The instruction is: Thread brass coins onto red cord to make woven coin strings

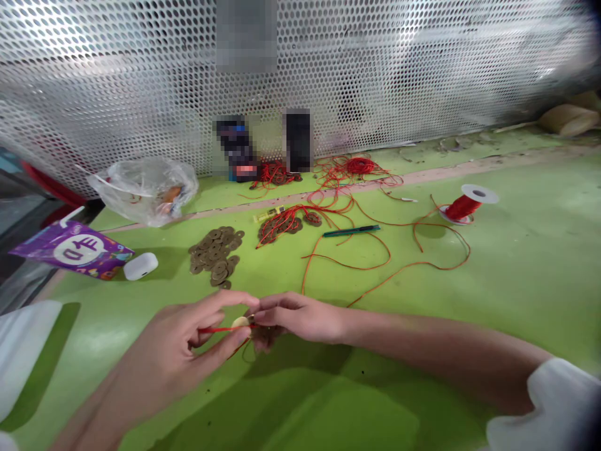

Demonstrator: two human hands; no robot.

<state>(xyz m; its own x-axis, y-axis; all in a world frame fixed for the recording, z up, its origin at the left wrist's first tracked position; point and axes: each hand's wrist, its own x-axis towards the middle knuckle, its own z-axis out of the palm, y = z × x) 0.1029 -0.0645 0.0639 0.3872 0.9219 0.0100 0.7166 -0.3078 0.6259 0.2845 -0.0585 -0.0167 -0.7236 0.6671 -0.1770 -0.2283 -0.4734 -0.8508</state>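
My left hand (183,338) is closed on a thin red cord (218,329), which runs out between its fingers towards the other hand. A brass-coloured coin (240,322) shows at the left thumb tip, beside the cord. My right hand (298,316) meets the left fingertips and pinches coins; its fingers partly hide them. Beyond the hands lies a loose pile of holed coins (213,254). To its right sits a bunch of coins (282,228) with red cords tied to them.
A red cord spool (462,205) stands at right, its cord looping over the green table (516,263). A dark green cutter-like tool (351,230) lies mid-table. At left are a purple packet (84,250), a white case (141,266) and a plastic bag (145,185). Perforated metal (399,81) closes the back.
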